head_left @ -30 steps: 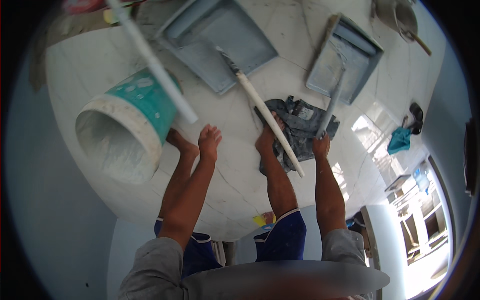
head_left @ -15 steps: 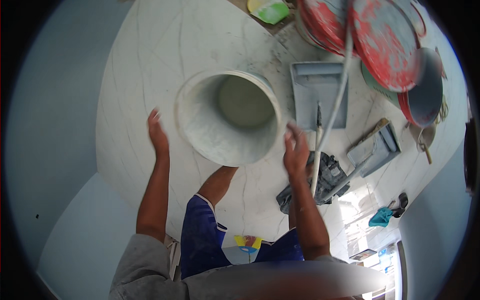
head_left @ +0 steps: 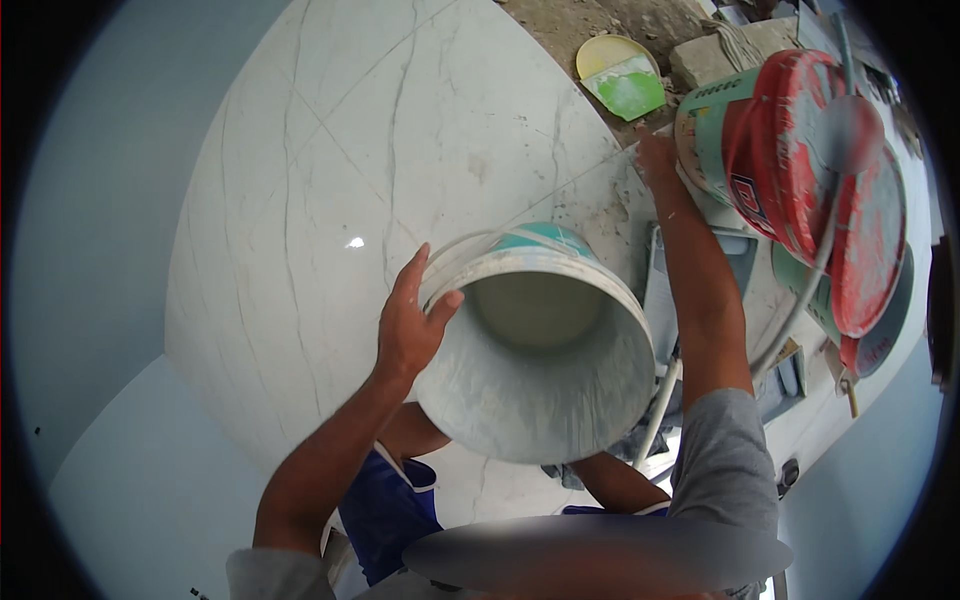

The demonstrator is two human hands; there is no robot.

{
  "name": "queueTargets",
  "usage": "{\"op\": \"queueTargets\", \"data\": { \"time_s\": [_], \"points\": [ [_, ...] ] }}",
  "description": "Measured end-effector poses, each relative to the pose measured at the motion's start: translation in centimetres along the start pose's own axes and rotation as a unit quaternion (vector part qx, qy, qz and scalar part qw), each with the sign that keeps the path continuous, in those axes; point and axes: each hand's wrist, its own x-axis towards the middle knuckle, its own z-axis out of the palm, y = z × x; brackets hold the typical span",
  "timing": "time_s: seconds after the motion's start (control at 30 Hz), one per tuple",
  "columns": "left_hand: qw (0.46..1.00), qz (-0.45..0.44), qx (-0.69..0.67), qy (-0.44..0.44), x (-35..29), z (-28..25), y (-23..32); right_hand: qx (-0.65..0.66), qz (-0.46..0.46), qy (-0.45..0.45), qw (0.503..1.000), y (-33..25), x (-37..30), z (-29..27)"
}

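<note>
A large white bucket (head_left: 535, 380) stands in front of me between my legs, its wide mouth toward me. Its inner wall is streaked and there is something greyish at the bottom, perhaps liquid. My left hand (head_left: 408, 325) is at the left of the rim, fingers stretched and thumb apart over the edge. Far beyond the bucket, my right hand (head_left: 658, 160) reaches beside a green bucket (head_left: 705, 130) topped with a paint-smeared red lid (head_left: 790, 150). Its fingers are blurred, so any hold is unclear.
A yellow round object with a green piece (head_left: 628, 88) lies on bare dirt beyond the marble-patterned floor's edge. A grey paint tray (head_left: 735, 245) sits under my right arm, with a pale pole (head_left: 657, 415) nearby. Another red lid (head_left: 868, 255) leans at the right. A pale wall rises at left.
My left hand has come in to the white bucket's rim. The right hand has reached far forward beside the lidded bucket. The view has shifted, and the white bucket appears lower and further right.
</note>
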Motion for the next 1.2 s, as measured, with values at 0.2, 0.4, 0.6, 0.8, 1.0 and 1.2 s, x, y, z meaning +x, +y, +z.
{"op": "queueTargets", "data": {
  "time_s": [0.2,0.4,0.6,0.8,1.0,1.2],
  "points": [
    [0.996,-0.010,-0.075,0.045,-0.5,-0.5,-0.2,-0.134,-0.050,0.104,0.984,0.0,5.4,3.8],
    [0.998,-0.013,-0.038,0.053,-1.2,-0.9,-1.5,0.083,0.006,0.019,0.996,-3.6,-0.7,6.2],
    [0.997,0.016,-0.056,0.046,-0.1,0.6,-1.1,0.205,-0.030,-0.010,0.978,-3.7,-0.7,1.4],
    [0.997,0.014,-0.026,0.067,-0.5,-0.1,-1.4,0.271,-0.016,-0.074,0.960,-3.2,-8.7,0.9],
    [0.999,0.007,-0.030,0.043,-0.4,0.0,-1.3,0.094,0.088,-0.079,0.988,2.2,-9.1,-4.0],
    [0.999,0.006,-0.025,0.039,-0.5,-0.3,-1.0,-0.433,-0.270,0.241,0.826,1.5,-8.4,-0.7]
  ]
}}
